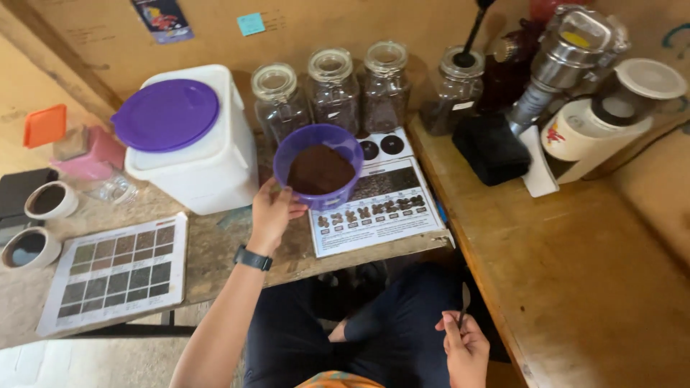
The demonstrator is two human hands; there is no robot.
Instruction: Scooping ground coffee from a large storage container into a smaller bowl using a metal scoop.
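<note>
The purple cup [318, 167] of brown grounds is held up over the near table edge [237, 276], just in front of the glass jars [332, 90]. The left hand [271, 213] grips its near rim, fingers closed on it. The right hand [466, 345], low by the lap, pinches what looks like a thin spoon handle [463, 300]. Keeping the cup level avoids spills. The white bucket [208, 162] crowds the left; open bench [575, 287] lies right.
</note>
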